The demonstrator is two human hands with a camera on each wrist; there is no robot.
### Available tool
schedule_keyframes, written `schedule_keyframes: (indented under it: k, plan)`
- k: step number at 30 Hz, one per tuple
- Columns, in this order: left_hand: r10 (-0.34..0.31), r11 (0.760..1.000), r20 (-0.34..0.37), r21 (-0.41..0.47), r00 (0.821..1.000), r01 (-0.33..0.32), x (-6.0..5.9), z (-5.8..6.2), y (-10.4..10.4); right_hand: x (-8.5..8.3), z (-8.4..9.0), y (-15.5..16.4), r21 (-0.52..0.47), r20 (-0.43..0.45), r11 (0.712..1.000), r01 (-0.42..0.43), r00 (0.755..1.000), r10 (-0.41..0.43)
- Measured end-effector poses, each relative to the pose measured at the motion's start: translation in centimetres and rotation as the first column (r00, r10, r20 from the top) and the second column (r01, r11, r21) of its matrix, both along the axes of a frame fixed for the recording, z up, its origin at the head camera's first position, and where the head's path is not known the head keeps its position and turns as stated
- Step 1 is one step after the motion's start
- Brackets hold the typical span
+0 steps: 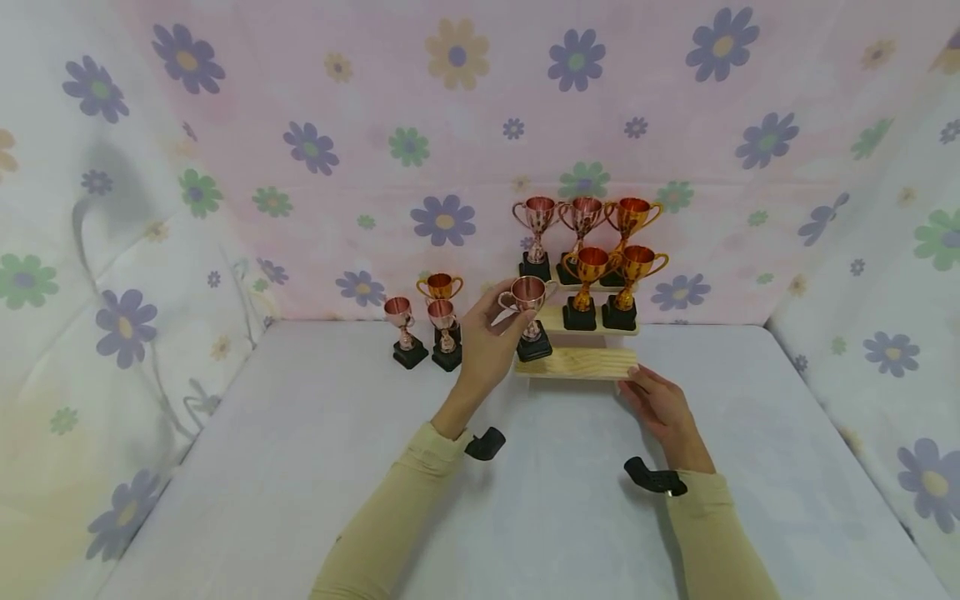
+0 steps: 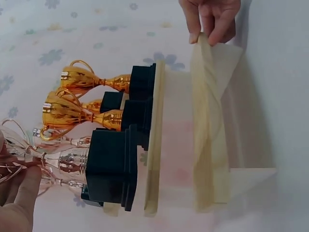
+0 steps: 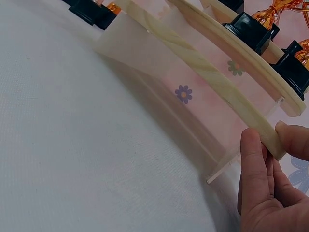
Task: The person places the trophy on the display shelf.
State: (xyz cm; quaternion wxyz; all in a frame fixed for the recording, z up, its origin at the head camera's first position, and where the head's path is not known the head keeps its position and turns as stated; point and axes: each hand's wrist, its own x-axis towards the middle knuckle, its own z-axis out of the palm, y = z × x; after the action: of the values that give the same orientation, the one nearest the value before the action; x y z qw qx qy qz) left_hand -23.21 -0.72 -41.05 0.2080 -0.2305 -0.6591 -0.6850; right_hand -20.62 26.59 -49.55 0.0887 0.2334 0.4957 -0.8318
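Beige sleeves run up from the bottom of the head view, each wrist carrying a small black camera mount. At centre frame the left hand (image 1: 486,337) curls its fingers round the bowl of a rose-copper trophy cup on a black square base (image 1: 528,315), whose base sits on the lowest step of a pale wooden three-tier display stand (image 1: 576,363) — at that step's left end. In the left wrist view the same hand (image 2: 17,193) shows at the lower left corner, fingertips against the shiny cup (image 2: 63,162), the black base filling the middle of the frame.

Right of centre, the right hand (image 1: 660,408) pinches the right end of the bottom wooden step; the right wrist view shows the thumb and forefinger (image 3: 253,159) closed on the plank's edge at the lower right of the frame, above a clear side panel.

Two orange-gold trophies (image 1: 611,287) stand on the middle step, and three more cups — two coppery, one gold (image 1: 585,225) — line the top step against the pink flowered backdrop (image 1: 450,100). Left of the stand, three small trophies (image 1: 427,329) cluster on the white cloth-covered table (image 1: 300,467), just beside the left hand.
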Motion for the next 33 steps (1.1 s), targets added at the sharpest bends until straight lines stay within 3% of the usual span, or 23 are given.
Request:
schedule_keyframes:
  k: [7,13,33]
  plan:
    - [-0.04,0.999,0.0,-0.029,0.999,0.04,-2.2,0.7,1.3,0.0,0.0,0.1,0.003,-0.01,1.0,-0.005,1.0,0.005]
    - [-0.062,0.997,0.05,-0.042,0.997,0.064,-3.9,0.3,1.8,-0.1,-0.3,0.2,0.014,-0.011,1.0,-0.006,1.0,0.007]
    - [-0.169,0.976,0.104,-0.119,0.98,0.181,-6.4,0.6,1.4,0.0,-0.3,-0.2,0.046,-0.015,0.999,0.005,1.0,-0.005]
